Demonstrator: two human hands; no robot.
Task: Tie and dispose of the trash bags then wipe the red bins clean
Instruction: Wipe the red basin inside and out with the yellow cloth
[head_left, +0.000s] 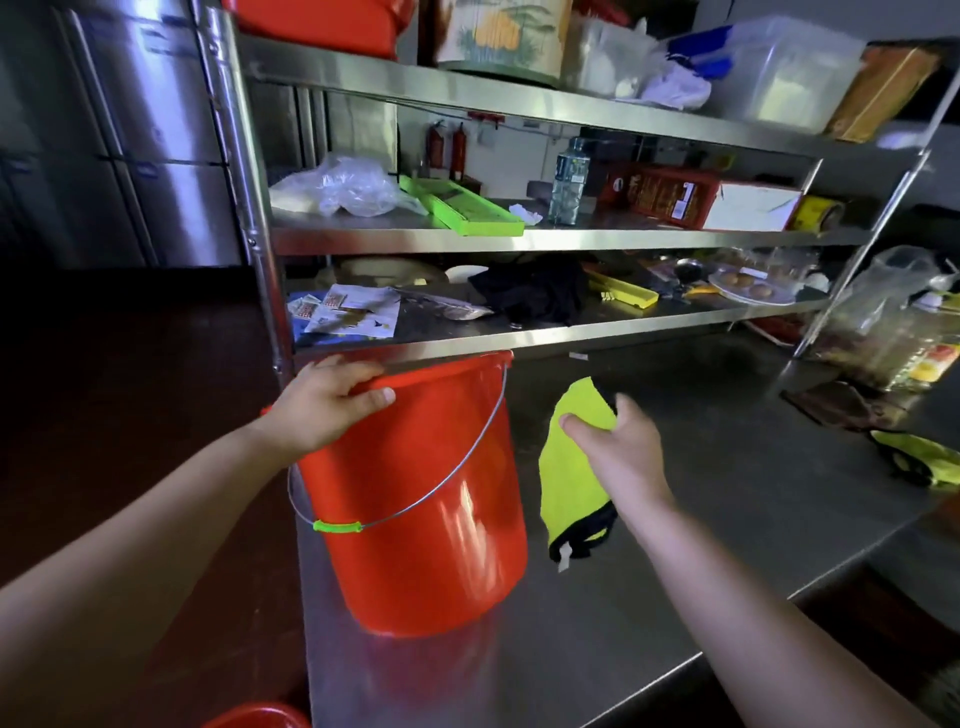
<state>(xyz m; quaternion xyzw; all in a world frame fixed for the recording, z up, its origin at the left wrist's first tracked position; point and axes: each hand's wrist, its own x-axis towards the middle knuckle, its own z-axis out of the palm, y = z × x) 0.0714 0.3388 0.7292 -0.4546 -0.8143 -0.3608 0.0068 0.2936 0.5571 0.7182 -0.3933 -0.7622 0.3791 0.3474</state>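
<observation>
Bucket (415, 499) red, wire handle silver with a green grip (336, 526). Cloth (569, 478) neon yellow, black edging (white tag at bottom). Shelf tray (462, 208) lime green.

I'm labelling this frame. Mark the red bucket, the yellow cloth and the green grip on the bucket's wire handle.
red bucket (441, 519): head view, on its front wall.
yellow cloth (566, 483): head view, on its hanging middle.
green grip (336, 526): head view, at the grip's centre.

Dim interior, light falling unevenly from above and right.
Glare is streaking the red bin (431, 499) and the steel table (727, 519); the floor at left is sinking into shadow. The shelf rack (519, 241) is bowing at the edges; the right hand (618, 447) is blurring slightly.
</observation>
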